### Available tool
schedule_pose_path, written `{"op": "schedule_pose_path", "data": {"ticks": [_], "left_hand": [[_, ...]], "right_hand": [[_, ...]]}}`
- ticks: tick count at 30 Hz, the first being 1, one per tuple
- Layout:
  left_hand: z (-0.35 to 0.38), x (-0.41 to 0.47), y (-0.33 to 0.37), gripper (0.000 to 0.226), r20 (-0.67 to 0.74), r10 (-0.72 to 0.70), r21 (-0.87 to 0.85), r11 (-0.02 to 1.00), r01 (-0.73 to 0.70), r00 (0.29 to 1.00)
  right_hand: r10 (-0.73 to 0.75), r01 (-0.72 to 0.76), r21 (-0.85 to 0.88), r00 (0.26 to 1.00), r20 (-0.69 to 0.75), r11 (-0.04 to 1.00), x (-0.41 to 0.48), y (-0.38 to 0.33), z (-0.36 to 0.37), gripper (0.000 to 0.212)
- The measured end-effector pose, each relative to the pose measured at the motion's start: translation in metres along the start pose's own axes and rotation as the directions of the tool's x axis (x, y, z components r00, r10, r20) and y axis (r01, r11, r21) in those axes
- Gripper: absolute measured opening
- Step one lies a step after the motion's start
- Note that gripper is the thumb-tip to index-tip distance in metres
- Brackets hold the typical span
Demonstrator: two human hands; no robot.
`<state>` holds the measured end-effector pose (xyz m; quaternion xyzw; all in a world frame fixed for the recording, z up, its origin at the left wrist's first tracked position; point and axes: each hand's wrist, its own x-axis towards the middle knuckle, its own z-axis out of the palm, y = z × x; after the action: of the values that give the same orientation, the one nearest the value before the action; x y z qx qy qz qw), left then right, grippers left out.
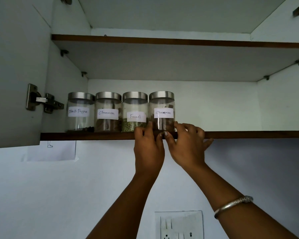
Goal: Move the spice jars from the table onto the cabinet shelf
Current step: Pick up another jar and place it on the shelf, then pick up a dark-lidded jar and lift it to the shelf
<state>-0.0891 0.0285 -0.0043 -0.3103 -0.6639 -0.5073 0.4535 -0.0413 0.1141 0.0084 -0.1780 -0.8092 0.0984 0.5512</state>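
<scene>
Several clear jars with steel lids stand in a row on the lower cabinet shelf: Black Pepper, Cinnamon, Fennel and a second Cinnamon jar at the right end. My left hand and my right hand reach up from below and cup the base of that right Cinnamon jar, fingertips on either side of it, thumbs against the shelf's front edge. The jar stands upright on the shelf, touching the Fennel jar. The table is out of view.
The open cabinet door with its hinge hangs at the left. An upper shelf spans above. The lower shelf runs bare to the right of the jars. A wall socket sits below on the wall.
</scene>
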Motion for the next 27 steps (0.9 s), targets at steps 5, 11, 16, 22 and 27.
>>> {"op": "schedule_pose_path", "data": {"ticks": [5,11,16,22,27], "left_hand": [[-0.003,0.0,0.0,0.047,0.062,0.002,0.029,1.0,-0.004,0.998],[-0.003,-0.013,0.009,0.057,0.094,-0.027,-0.007,1.0,0.028,0.995],[0.015,-0.07,0.013,0.053,0.087,-0.108,-0.172,0.978,0.121,0.99],[0.067,-0.172,0.026,0.058,0.409,-0.176,-0.193,0.942,0.274,0.895],[0.123,-0.265,0.049,0.058,0.643,-0.206,-0.111,0.928,0.356,0.738]], "right_hand": [[-0.014,0.017,-0.046,0.998,0.068,0.999,0.001,0.004,-0.001,0.055],[-0.057,0.066,-0.045,0.983,0.175,0.997,-0.011,0.014,-0.003,0.065],[-0.161,0.154,0.054,0.969,0.187,0.987,-0.044,0.044,-0.011,0.065],[-0.034,0.014,0.057,0.929,0.37,0.998,-0.112,0.137,-0.02,0.065],[0.155,-0.149,-0.052,0.858,0.49,0.987,-0.185,0.239,-0.034,0.06]]}}
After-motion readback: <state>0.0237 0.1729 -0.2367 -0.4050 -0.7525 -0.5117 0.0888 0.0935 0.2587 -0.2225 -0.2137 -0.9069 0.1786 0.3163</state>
